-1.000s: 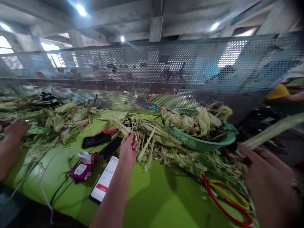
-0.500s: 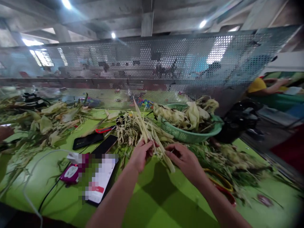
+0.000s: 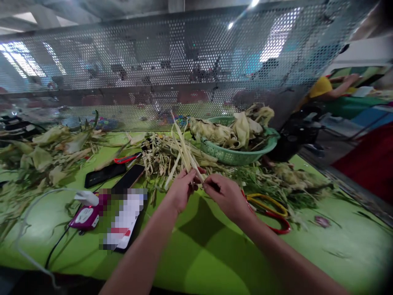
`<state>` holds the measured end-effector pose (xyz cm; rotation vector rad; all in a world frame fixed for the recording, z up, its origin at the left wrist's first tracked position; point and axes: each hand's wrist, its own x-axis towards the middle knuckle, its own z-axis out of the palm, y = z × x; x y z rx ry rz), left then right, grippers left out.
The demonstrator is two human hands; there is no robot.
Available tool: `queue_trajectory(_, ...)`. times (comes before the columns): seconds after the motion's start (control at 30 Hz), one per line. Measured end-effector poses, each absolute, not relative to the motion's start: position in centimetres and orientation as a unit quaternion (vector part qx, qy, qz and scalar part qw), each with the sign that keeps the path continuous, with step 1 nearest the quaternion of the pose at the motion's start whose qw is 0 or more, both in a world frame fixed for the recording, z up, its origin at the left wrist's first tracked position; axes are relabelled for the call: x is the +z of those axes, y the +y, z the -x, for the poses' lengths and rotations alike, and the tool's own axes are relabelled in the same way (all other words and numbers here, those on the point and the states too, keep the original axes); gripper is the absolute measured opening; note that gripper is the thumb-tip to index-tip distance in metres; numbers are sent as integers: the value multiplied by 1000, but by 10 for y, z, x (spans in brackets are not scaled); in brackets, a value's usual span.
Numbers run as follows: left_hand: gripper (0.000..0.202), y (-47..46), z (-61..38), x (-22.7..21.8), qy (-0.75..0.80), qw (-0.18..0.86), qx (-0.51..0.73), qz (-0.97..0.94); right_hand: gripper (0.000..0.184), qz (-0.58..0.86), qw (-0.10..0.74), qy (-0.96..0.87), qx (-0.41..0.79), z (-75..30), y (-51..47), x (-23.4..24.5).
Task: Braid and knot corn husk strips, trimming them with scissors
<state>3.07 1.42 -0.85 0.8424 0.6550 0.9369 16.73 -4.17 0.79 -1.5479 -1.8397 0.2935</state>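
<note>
My left hand (image 3: 181,191) is closed around several pale corn husk strips (image 3: 184,151), whose long ends fan out upward over the table. One strip slants down to the left from the bunch. Close beside it, my right hand (image 3: 225,196) has its thumb and fingers pinched at the lower end of the strips. Its fingertips partly hide the spot where the strips come together. Behind both hands lies a pile of knotted, dried husk pieces (image 3: 156,159).
A green basket (image 3: 239,157) of husks stands at the back. Scissors (image 3: 284,225) with red and yellow handles lie right. Phones (image 3: 104,175), a purple device (image 3: 84,217) with a white cable and loose husks (image 3: 46,151) are left. A perforated metal screen (image 3: 196,69) closes the back.
My right hand has come in closer to my left. The strip that pointed down to the right now slants down to the left. The view has tilted downward and shifted right.
</note>
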Motion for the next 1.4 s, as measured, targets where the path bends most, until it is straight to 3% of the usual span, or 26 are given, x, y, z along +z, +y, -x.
queue_trajectory(0.57, 9, 11, -34, 1, 248, 808, 472, -251, 9, 588, 227, -776, -4, -162, -41, -10)
queue_trajectory(0.9, 17, 11, -34, -1, 238, 780, 512, -268, 20, 577, 279, -753, 150, -160, -43, 1)
queue_trajectory(1.07, 21, 8, -38, -10, 289, 747, 506, -321, 29, 620, 271, -720, 151, -159, -41, -2)
queue_trajectory(1.4, 31, -4, -43, -3, 317, 743, 450, -381, 23, 606, 261, -734, 162, -159, -37, -19)
